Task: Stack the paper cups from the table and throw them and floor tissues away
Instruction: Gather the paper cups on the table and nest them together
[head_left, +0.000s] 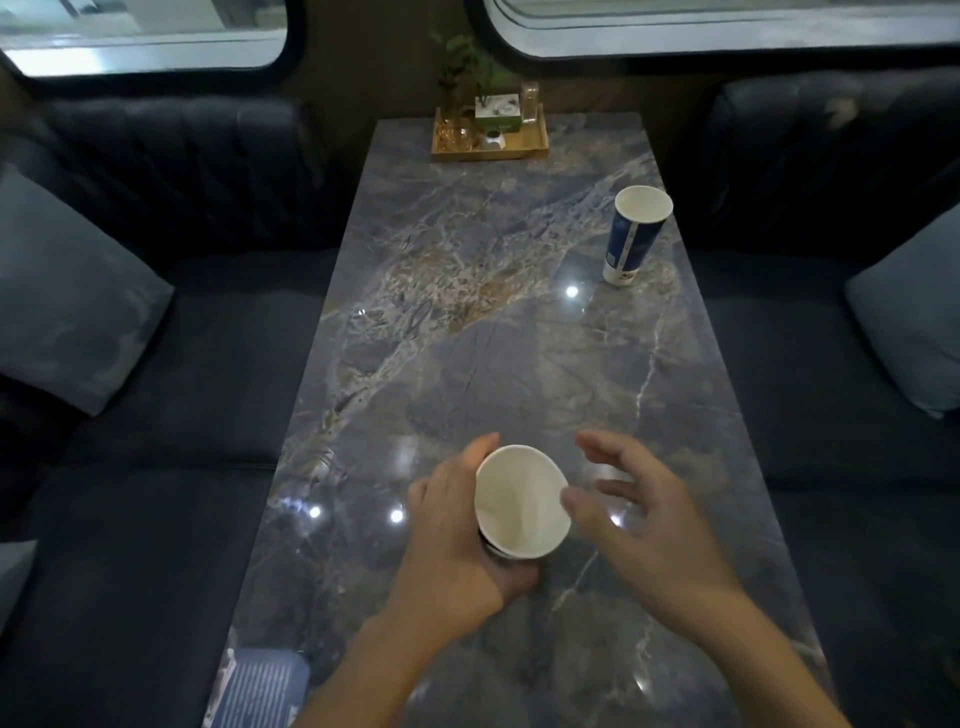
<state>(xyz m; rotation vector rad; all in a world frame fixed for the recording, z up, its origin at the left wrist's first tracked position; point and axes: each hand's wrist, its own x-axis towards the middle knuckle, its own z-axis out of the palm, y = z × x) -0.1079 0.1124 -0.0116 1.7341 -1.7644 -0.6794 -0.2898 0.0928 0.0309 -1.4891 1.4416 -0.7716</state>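
My left hand (457, 540) is wrapped around a white paper cup (519, 501), holding it just above the near part of the marble table (467, 322); the cup's open mouth faces up at me and looks empty. My right hand (639, 519) hovers right beside the cup's rim with fingers spread and nothing in it. A second paper cup (634, 234), blue and white, stands upright near the table's far right edge. No tissues are in view.
A wooden tray (535, 143) with a small plant, a glass and a box sits at the table's far end. Dark sofas with grey cushions (67, 296) flank the table. A blue ribbed object (260, 686) lies by the near left corner.
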